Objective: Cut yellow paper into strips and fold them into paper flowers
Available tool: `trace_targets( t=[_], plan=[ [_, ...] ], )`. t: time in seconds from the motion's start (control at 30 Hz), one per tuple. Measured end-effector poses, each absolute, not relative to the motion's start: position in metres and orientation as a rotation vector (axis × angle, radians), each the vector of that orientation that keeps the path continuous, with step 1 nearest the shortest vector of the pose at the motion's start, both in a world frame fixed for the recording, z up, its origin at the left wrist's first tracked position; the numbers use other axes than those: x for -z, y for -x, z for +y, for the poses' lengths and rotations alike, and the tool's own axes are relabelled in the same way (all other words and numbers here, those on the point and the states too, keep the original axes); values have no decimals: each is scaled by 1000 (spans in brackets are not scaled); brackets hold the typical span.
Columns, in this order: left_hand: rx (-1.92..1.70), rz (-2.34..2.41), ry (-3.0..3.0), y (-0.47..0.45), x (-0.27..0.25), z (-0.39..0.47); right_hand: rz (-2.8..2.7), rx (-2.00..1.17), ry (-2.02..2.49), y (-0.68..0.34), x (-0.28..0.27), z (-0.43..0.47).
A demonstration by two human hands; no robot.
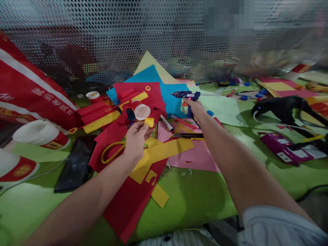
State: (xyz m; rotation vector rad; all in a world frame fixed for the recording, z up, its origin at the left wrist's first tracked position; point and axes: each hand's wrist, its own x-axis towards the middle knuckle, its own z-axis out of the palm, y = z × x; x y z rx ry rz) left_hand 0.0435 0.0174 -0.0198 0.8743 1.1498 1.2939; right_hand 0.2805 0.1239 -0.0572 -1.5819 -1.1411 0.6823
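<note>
My left hand [137,138] pinches a small yellow paper piece [149,122] between thumb and fingers, over the heap of cut sheets. Just beyond it, a small white-and-red paper cup [142,111] lies tipped with its round opening toward me; whether my fingers touch it I cannot tell. My right hand [196,108] is wrapped around the handle of a blue hot glue gun [186,95], whose nozzle points left. A small red light glows on the gun. Beneath my hands lie red paper [130,208], yellow strips [169,150] and pink paper [194,157].
Stacked paper cups [38,135] and a black phone [75,164] are at left, by a red bag [33,85]. A marker [166,123] and a dark cutter [188,135] lie centrally. A purple device [285,148] sits at right. A perforated metal screen [102,41] stands behind.
</note>
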Motion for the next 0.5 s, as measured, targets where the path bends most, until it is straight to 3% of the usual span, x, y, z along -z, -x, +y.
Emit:
trace_targets(
  t=[0.5],
  plan=[
    [-1346, 1087, -857, -48, 20, 12, -972, -1299, 1156, -251, 29, 81]
  ],
)
